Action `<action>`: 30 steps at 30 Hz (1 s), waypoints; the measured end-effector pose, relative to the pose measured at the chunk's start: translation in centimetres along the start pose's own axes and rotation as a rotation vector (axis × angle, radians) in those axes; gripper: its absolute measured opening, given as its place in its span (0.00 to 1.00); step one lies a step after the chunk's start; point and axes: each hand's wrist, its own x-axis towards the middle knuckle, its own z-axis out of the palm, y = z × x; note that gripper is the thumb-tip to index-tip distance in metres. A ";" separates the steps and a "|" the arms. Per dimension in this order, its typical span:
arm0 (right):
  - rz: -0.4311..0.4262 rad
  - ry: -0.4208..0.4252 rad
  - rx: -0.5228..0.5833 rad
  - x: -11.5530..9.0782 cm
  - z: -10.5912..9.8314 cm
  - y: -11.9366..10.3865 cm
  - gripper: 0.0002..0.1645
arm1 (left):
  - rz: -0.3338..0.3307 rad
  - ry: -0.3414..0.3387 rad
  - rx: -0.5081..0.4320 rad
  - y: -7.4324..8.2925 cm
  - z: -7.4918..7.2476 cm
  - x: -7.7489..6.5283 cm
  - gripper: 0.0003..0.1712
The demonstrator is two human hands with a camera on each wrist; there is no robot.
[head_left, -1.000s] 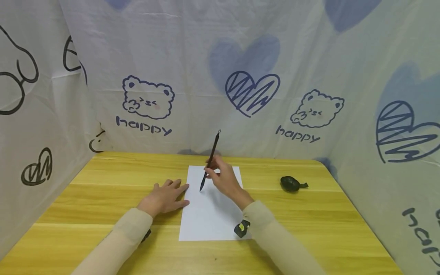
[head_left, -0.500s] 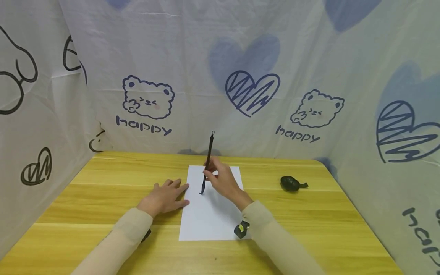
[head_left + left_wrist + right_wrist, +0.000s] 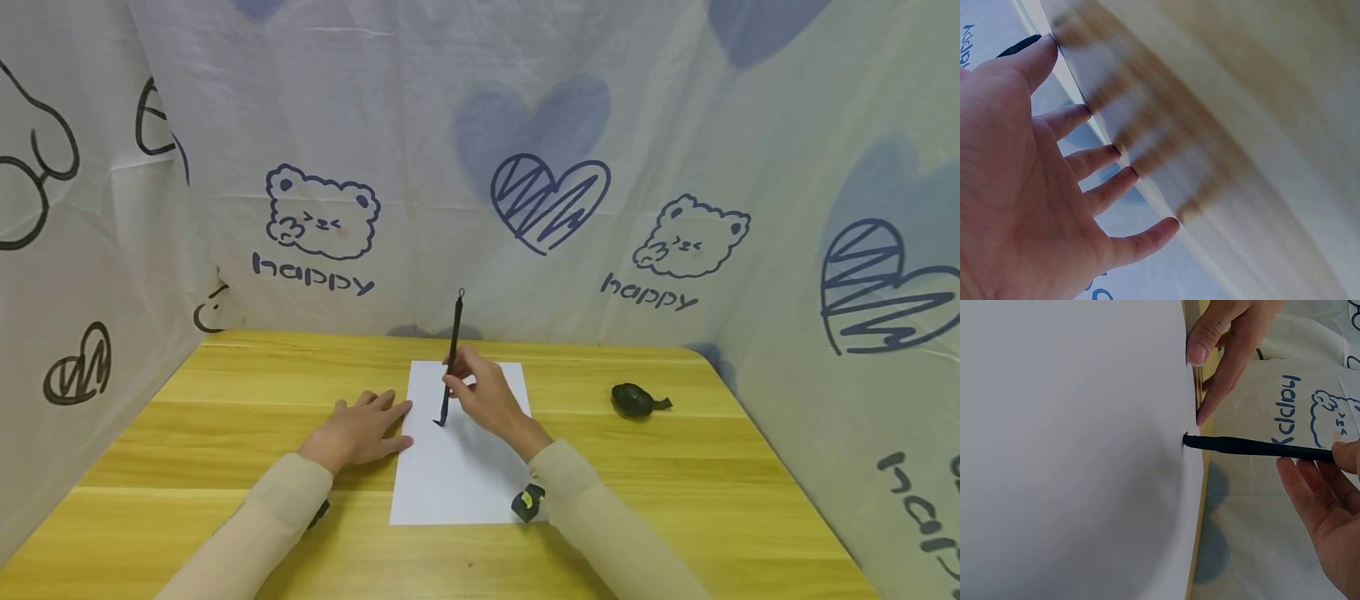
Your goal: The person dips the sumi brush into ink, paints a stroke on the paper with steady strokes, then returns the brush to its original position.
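Note:
My right hand (image 3: 487, 396) pinches a dark writing brush (image 3: 453, 342) between thumb and fingers, its handle nearly upright with a small loop on top. The brush tip touches a white sheet of paper (image 3: 457, 483), where a short black stroke (image 3: 438, 422) shows beside it. In the right wrist view the dark brush (image 3: 1254, 447) meets the paper (image 3: 1072, 425) with its tip slightly bent. My left hand (image 3: 360, 433) rests with spread fingers at the paper's left edge, thumb and a finger on the sheet. The left wrist view shows those fingertips (image 3: 1166, 228) touching the tabletop.
A dark green, rounded object with a short tail (image 3: 633, 401) lies on the wooden table (image 3: 675, 500) to the right. A white curtain (image 3: 435, 192) with blue hearts and bears hangs behind and at both sides. Each wrist wears a dark device, the right one (image 3: 528, 502) over the paper.
The brush tip has come down and slightly right on the paper, leaving a short black stroke. Its handle has swung left, closer to upright. The left hand has stayed in place.

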 end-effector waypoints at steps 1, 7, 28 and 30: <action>0.002 0.000 -0.002 0.0 0.0 0.0 0.11 | 0.000 0.000 -0.001 0.0 0.0 0.0 0.41; 0.001 0.002 0.000 -0.1 0.0 0.0 0.10 | 0.000 -0.002 -0.008 0.0 -0.1 0.0 0.42; 0.017 0.015 -0.038 -0.2 -0.1 0.0 0.11 | 0.004 -0.009 -0.005 0.1 -0.1 0.0 0.42; 0.017 0.019 -0.030 -0.2 -0.2 0.1 0.11 | 0.004 -0.008 -0.006 0.1 -0.1 0.0 0.42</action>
